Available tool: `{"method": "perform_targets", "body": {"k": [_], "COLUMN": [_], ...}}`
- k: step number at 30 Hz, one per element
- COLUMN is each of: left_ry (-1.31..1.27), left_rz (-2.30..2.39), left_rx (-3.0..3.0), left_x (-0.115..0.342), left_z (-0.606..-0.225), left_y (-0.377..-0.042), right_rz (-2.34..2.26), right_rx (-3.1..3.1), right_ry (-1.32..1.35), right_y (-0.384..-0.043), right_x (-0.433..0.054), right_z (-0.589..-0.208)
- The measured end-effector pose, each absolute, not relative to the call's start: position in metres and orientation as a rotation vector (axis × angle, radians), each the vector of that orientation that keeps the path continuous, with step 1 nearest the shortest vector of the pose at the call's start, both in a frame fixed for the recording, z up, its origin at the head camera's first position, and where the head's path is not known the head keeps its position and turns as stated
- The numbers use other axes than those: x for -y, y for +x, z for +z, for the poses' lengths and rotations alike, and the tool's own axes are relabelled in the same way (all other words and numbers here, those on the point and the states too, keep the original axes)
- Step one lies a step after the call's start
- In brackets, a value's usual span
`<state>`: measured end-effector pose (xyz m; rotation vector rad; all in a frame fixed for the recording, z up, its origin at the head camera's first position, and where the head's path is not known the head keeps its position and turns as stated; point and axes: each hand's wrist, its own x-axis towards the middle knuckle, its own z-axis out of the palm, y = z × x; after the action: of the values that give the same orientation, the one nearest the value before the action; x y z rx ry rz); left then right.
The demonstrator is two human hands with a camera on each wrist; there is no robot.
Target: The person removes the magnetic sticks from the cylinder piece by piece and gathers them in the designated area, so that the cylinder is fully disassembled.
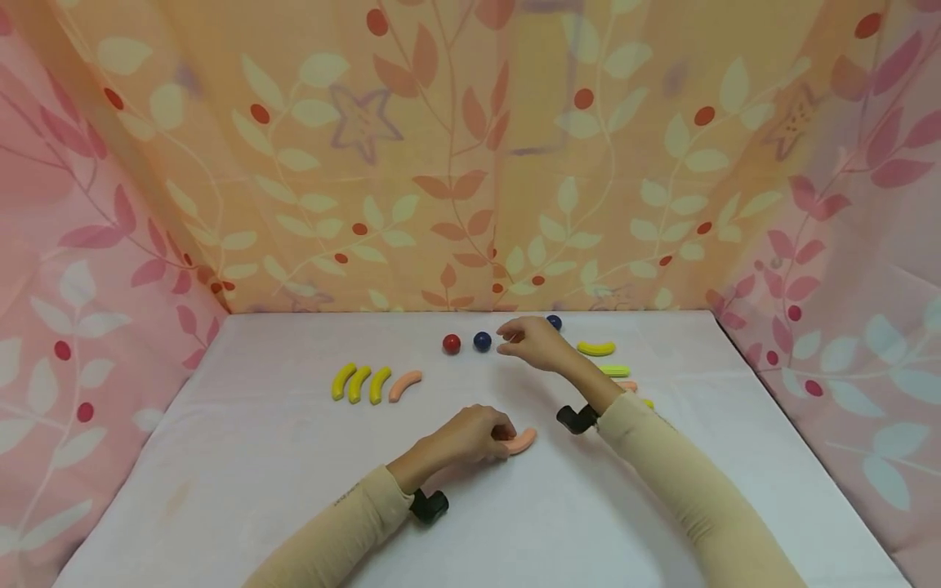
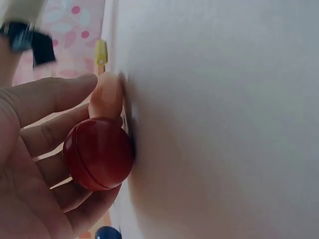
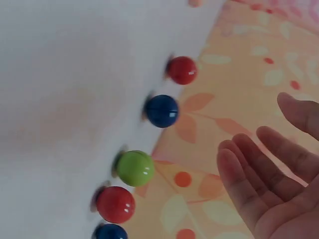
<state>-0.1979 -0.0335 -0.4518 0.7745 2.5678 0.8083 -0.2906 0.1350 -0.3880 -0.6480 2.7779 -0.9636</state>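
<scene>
My left hand [image 1: 469, 433] is low over the middle of the table, thumb and fingers around the near end of a pink curved piece [image 1: 524, 443]. In the left wrist view the thumb tip lies against that piece, and a smooth red ball [image 2: 99, 154] sits in the hollow of the curled fingers; the head view hides this ball. My right hand [image 1: 540, 343] hovers by the back row of balls, holding nothing, its fingers loosely bent. The right wrist view shows a red ball [image 3: 182, 70], a blue ball [image 3: 162, 111], a green ball [image 3: 135, 168] and others beside it.
At the left stand three yellow curved pieces [image 1: 359, 384] and a pink curved piece [image 1: 405, 386]. Beyond the right wrist lie a yellow piece [image 1: 596, 349] and a light green stick [image 1: 615, 371], with more pieces partly behind the sleeve. Patterned curtains [image 1: 412, 269] border the white table.
</scene>
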Motion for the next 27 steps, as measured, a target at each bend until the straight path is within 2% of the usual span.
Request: {"method": "perform_targets", "body": {"k": [5, 9, 22, 27], "left_ry": [0.723, 0.697, 0.62, 0.612], "left_rz": [0.861, 0.872, 0.838, 0.866], "left_rx": [-2.535, -2.525, -2.568, -2.576], "left_x": [0.04, 0.046, 0.059, 0.058], "left_z": [-0.45, -0.449, -0.442, -0.445], "left_y": [-0.201, -0.203, -0.2, -0.198], "right_rz": [-1.06, -1.05, -0.782, -0.583], "right_rx": [-2.761, -2.767, -2.636, -2.652], "right_ry": [-0.717, -0.8, -0.874, -1.012], "right_y": [-0.254, -0.236, -0.202, -0.195], "right_x": [-0.151, -0.157, -0.152, -0.144], "right_z": [-0.381, -0.39, -0.425, -0.438]}}
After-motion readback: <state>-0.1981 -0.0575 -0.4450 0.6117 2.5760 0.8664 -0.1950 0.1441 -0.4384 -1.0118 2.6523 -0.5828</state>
